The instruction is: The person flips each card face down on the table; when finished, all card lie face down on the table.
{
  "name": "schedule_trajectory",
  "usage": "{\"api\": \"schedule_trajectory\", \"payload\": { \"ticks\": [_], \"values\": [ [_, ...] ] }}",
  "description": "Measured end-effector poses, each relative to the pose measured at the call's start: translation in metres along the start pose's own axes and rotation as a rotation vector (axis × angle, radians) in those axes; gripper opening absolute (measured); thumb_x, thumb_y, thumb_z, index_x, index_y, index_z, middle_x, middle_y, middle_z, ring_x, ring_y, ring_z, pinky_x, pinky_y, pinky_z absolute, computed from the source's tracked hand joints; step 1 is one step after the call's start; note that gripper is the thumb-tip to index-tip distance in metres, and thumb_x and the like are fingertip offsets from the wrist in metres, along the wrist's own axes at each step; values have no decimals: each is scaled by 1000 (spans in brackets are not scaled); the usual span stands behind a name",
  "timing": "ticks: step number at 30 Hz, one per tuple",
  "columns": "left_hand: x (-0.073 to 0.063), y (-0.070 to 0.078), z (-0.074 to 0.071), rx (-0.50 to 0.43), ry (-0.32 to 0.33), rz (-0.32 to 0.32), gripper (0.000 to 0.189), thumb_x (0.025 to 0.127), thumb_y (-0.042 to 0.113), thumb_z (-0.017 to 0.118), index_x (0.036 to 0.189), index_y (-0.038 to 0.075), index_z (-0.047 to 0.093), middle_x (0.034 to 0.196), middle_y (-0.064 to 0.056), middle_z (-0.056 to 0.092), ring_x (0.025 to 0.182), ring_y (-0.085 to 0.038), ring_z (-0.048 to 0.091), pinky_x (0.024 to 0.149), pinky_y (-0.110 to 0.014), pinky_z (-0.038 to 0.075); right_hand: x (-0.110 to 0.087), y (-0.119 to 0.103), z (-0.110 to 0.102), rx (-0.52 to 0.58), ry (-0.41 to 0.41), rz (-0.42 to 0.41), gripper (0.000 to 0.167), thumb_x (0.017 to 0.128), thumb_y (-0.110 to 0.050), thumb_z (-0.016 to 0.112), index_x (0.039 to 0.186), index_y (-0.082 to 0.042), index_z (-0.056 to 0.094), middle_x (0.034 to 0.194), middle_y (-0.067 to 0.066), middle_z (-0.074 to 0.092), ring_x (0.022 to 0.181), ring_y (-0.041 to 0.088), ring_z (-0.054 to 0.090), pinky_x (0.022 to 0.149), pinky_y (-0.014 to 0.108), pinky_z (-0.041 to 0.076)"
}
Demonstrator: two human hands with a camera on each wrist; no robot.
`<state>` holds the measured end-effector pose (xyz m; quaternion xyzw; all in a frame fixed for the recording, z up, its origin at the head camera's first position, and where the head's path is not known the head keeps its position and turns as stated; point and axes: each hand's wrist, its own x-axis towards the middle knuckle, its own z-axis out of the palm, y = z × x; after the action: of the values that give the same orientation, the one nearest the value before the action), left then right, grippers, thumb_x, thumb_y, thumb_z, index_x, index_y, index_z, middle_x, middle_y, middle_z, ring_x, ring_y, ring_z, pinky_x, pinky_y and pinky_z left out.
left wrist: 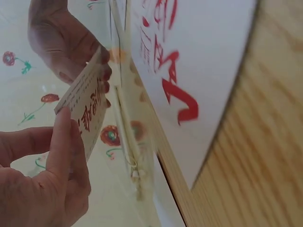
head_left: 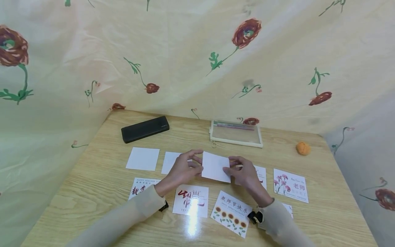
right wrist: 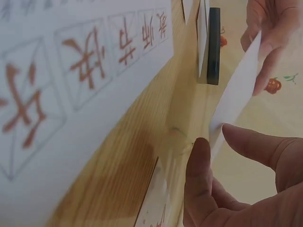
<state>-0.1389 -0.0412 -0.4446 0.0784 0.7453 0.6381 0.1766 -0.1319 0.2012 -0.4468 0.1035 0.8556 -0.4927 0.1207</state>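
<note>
A white card [head_left: 215, 167] is held above the table between both hands. Its blank face shows in the head view, while the left wrist view shows red characters printed on the card's other side [left wrist: 94, 106]. My left hand [head_left: 182, 168] pinches the card's left edge between thumb and fingers. On the opposite edge, the thumb and fingers of my right hand [head_left: 246, 171] pinch it too. Beneath the hands lie a card with red lettering [head_left: 190, 200] and a sunflower card [head_left: 230, 212]. Another card [head_left: 260, 175] is partly hidden behind the right hand.
Two blank-faced cards [head_left: 143, 159] lie at the left, one partly covered by the left hand. A pink-flower card [head_left: 290, 185] lies at the right. Toward the back are a black case [head_left: 145, 129], a clear zip pouch [head_left: 236, 133] with pens and an orange lump [head_left: 303, 148]. A floral curtain [head_left: 185, 51] hangs behind.
</note>
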Motion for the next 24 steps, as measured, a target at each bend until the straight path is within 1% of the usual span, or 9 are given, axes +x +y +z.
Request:
{"api": "schedule_trajectory", "payload": {
  "ticks": [2,6,8,10,12,14,18,20,24],
  "values": [
    [1,-1,-1,43,4,-4,59,93,-3,68,150,6,54,118,-18,64,87,-14,72,77,-36,65,2,1,-2,-6,5,-17,49,92,-8,79,137,0,62,122,20,64,92,18,64,68,22,53],
    [5,-3,-3,159,4,8,60,90,-2,73,147,2,56,114,-16,66,92,-16,73,72,-27,61,4,3,-4,9,-6,-42,47,90,-3,79,134,4,62,117,23,66,85,15,67,68,27,60],
    [6,-3,-4,210,-5,7,61,89,-1,75,147,1,56,113,-15,66,93,-17,73,71,-25,60,6,4,-5,25,-14,-43,47,90,0,78,133,5,61,116,24,67,82,14,67,69,29,62],
    [8,-4,-5,251,-17,2,60,89,0,76,146,-1,56,113,-15,67,94,-19,73,72,-26,60,7,4,-6,47,-23,-31,46,90,3,77,132,6,61,116,24,66,80,14,68,69,31,64],
    [9,-4,-6,282,-28,-16,59,89,3,78,144,-3,57,113,-14,68,98,-22,74,77,-29,62,8,4,-7,63,-35,-21,45,90,4,76,133,5,60,116,23,66,80,15,68,69,32,64],
    [10,-3,-6,302,-42,-32,58,89,6,79,143,-5,58,115,-15,69,104,-26,74,85,-33,63,9,4,-8,66,-44,-20,45,90,5,75,133,6,60,116,23,65,80,15,68,69,32,64],
    [11,-3,-5,331,-67,-57,57,90,10,79,142,-7,59,122,-17,68,117,-31,71,99,-41,60,9,3,-9,58,-60,-35,46,91,4,75,133,8,59,116,25,65,81,16,69,68,31,64],
    [12,-3,-4,339,-70,-71,57,91,11,79,142,-6,59,125,-17,68,120,-31,69,102,-43,58,10,2,-9,45,-66,-48,46,91,2,75,134,9,59,116,25,65,81,17,69,68,30,64],
    [12,-3,-3,348,-70,-99,57,92,14,78,142,-6,59,129,-17,67,121,-30,68,101,-42,58,12,3,-9,22,-74,-46,43,95,-4,73,134,8,60,115,22,65,84,18,69,70,29,64]
  ]
}}
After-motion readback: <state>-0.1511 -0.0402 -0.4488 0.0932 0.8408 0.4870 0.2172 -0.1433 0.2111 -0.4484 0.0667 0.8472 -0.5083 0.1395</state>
